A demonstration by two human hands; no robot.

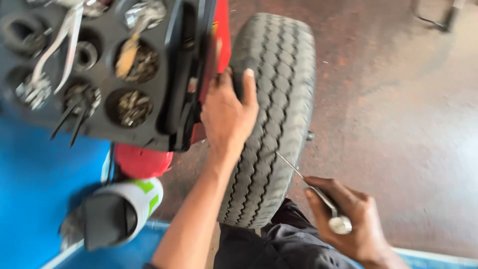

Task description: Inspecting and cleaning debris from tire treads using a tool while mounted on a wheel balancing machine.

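left hand [228, 115] spread flat on tyre [271, 119], thumb over tread | right hand [348, 219] closed round thin metal tool [318, 192], tip touching tyre's right edge | tyre upright between hands | black parts tray [99, 74] left

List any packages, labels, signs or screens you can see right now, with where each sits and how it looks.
White container: lower left, lying on its side below the black tray, cylindrical, with green markings and a dark open end.
Small pale patch: on the machine's dark edge left of the tyre; too blurred to tell whether it is a label.
No signs or screens show.
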